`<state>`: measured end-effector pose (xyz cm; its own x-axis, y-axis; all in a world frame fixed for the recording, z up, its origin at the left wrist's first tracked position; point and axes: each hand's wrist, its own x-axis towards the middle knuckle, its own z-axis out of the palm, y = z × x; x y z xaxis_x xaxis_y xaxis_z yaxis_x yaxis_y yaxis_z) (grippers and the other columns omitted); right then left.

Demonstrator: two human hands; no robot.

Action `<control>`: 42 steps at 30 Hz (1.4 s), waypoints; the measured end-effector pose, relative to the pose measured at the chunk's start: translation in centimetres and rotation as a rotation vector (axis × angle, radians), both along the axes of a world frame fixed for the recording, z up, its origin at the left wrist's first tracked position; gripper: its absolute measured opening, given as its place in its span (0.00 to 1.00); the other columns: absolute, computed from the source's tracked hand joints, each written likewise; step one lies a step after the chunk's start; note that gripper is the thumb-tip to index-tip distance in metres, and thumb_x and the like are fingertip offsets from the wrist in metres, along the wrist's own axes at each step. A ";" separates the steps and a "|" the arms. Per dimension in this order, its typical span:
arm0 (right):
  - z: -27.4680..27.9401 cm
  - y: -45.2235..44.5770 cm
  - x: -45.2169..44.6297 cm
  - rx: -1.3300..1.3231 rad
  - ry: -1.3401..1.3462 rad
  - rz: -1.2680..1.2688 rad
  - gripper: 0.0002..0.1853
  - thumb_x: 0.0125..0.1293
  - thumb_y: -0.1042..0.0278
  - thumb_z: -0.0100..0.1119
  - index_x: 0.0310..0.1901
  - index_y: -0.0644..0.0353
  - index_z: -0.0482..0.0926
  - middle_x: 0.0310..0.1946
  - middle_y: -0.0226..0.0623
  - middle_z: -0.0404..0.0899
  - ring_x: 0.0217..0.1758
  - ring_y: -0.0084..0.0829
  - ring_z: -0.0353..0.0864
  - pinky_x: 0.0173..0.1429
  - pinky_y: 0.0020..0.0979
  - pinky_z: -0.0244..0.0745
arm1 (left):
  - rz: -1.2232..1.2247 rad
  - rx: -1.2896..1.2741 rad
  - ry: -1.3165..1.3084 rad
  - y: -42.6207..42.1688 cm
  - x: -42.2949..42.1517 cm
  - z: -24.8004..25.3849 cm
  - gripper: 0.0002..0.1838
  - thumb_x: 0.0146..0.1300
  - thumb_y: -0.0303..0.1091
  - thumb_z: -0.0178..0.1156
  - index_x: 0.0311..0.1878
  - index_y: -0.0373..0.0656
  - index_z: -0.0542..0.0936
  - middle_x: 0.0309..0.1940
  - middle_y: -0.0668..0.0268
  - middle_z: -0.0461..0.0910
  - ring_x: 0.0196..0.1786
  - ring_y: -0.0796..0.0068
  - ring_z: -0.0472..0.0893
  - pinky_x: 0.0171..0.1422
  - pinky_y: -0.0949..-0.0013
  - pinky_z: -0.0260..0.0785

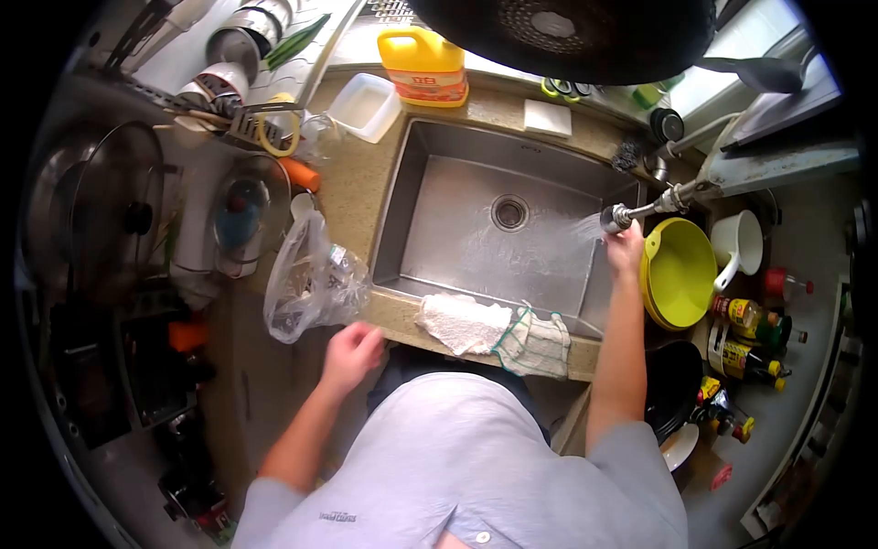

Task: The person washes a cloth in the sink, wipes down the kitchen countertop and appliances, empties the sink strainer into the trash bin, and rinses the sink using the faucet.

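Note:
A steel sink (pixel 457 206) is set in the stone counter, and water sprays into its right part from the faucet head (pixel 615 218). My right hand (pixel 626 249) is closed on the faucet head. My left hand (pixel 353 355) hovers in front of the counter's near edge, its fingers curled and apparently holding nothing. Just beyond it lies a clear plastic bag (pixel 311 279) on the counter. A white cloth (pixel 464 323) and a green-edged cloth (pixel 536 344) hang over the near rim of the sink.
A yellow jug (pixel 422 69) and a white plastic container (pixel 366 107) stand behind the sink. Yellow-green basins (pixel 681 274), a white dipper (pixel 737 240) and several bottles (pixel 743 316) are at the right. A black pan (pixel 567 55) hangs overhead. Glass lids (pixel 247 206) are at the left.

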<state>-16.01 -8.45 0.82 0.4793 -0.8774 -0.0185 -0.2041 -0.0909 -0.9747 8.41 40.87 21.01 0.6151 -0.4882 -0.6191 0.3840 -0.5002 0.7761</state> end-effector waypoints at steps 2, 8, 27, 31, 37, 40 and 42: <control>8.2 3.2 0.8 0.136 -0.087 -0.013 0.37 0.52 0.88 0.60 0.66 0.60 0.66 0.48 0.35 0.79 0.50 0.26 0.80 0.52 0.24 0.73 | -0.046 -0.159 0.073 -6.4 0.9 -2.5 0.12 0.70 0.37 0.61 0.33 0.40 0.77 0.21 0.70 0.74 0.20 0.81 0.72 0.24 0.75 0.65; 10.3 4.1 3.6 0.186 -0.133 0.074 0.35 0.64 0.69 0.71 0.69 0.62 0.64 0.48 0.31 0.79 0.48 0.23 0.79 0.54 0.24 0.73 | -0.065 -0.183 0.251 -26.6 -0.4 -14.5 0.11 0.70 0.39 0.61 0.38 0.40 0.78 0.28 0.66 0.79 0.28 0.76 0.80 0.31 0.71 0.75; 5.8 3.6 4.4 0.546 -0.442 -0.072 0.09 0.66 0.82 0.61 0.47 0.65 0.79 0.40 0.39 0.82 0.43 0.34 0.84 0.52 0.34 0.83 | -0.308 -0.067 0.182 -32.9 -3.7 -18.0 0.14 0.70 0.44 0.59 0.37 0.42 0.80 0.19 0.70 0.70 0.20 0.78 0.69 0.23 0.68 0.66; 0.3 0.2 4.0 0.672 -0.523 -0.077 0.15 0.72 0.64 0.60 0.26 0.51 0.70 0.19 0.23 0.68 0.19 0.19 0.68 0.24 0.25 0.64 | -0.309 -0.013 0.271 -27.9 -1.7 -17.0 0.18 0.74 0.49 0.55 0.40 0.42 0.79 0.15 0.73 0.64 0.16 0.81 0.63 0.18 0.69 0.57; 2.6 -3.7 3.6 0.610 -0.263 -0.315 0.09 0.69 0.67 0.60 0.42 0.64 0.74 0.27 0.34 0.76 0.29 0.29 0.80 0.32 0.30 0.79 | -0.433 0.120 0.053 -22.5 2.0 -18.7 0.25 0.71 0.51 0.56 0.27 0.38 0.80 0.18 0.65 0.77 0.20 0.72 0.78 0.25 0.64 0.70; 6.5 -7.8 4.0 0.533 -0.021 -0.525 0.18 0.66 0.64 0.62 0.51 0.65 0.74 0.32 0.43 0.79 0.33 0.35 0.83 0.39 0.35 0.80 | -0.535 0.132 -0.206 -20.0 2.9 -20.7 0.22 0.68 0.49 0.60 0.29 0.38 0.82 0.22 0.61 0.81 0.27 0.70 0.81 0.35 0.63 0.74; 4.2 -14.1 2.3 0.222 0.419 -0.691 0.26 0.64 0.54 0.63 0.53 0.70 0.77 0.41 0.53 0.82 0.44 0.45 0.84 0.50 0.42 0.78 | -0.502 0.183 -0.186 -19.2 2.9 -19.2 0.21 0.67 0.49 0.61 0.30 0.38 0.83 0.24 0.61 0.83 0.29 0.70 0.82 0.38 0.62 0.74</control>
<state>-13.73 -22.52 5.04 -0.2503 -0.9261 -0.2824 -0.4924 0.3729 -0.7865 11.35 21.68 1.77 0.4419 -0.6443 -0.6242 -0.0712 -0.7188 0.6915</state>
